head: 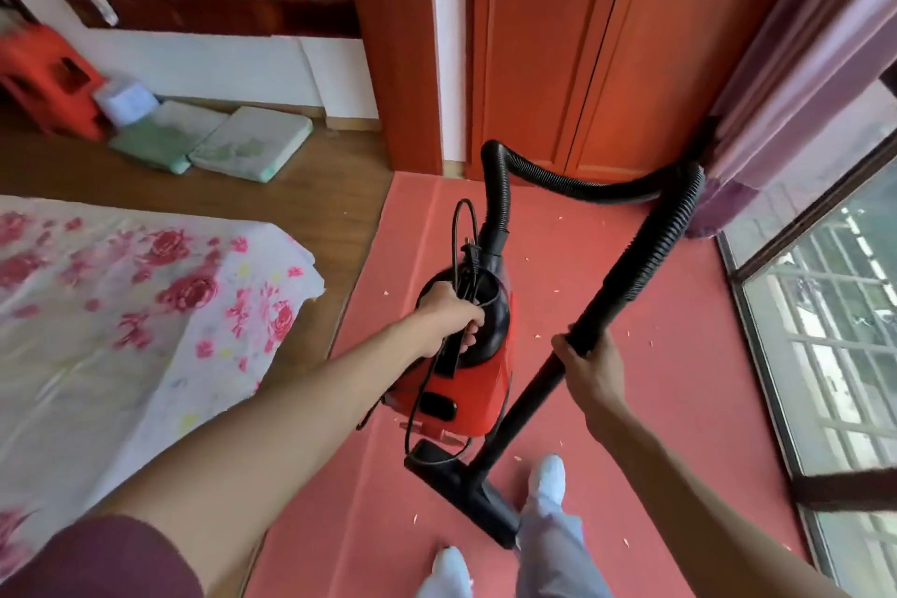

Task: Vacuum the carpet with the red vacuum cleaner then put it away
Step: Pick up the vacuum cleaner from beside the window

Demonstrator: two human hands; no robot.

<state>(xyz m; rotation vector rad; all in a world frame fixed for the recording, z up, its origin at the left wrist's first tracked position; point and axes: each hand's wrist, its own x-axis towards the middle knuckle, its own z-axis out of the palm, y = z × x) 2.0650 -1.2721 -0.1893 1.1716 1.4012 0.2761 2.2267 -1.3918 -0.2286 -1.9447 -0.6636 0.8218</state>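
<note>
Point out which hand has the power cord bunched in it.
The left hand: it grips the handle of the red vacuum cleaner with the black cord looped through its fingers. The right hand holds only the wand.

The handle of the red vacuum cleaner (pixel 478 379) is being hidden by the left hand (pixel 449 313), which is being curled round it together with the black cord (pixel 470 255). A stretch of the wand (pixel 524 408) is being covered by the right hand (pixel 589 364). The red stool (pixel 43 73) is being blurred and cut by the left edge, and the flowered sheet (pixel 121 306) is being cut there too. The wardrobe (pixel 606 39) is being cropped at the top. A dark bar (pixel 844 490) at the right edge is being smeared past recognition. Pale scraps (pixel 539 336) on the carpet (pixel 679 379) are being rendered too small to identify.
</note>
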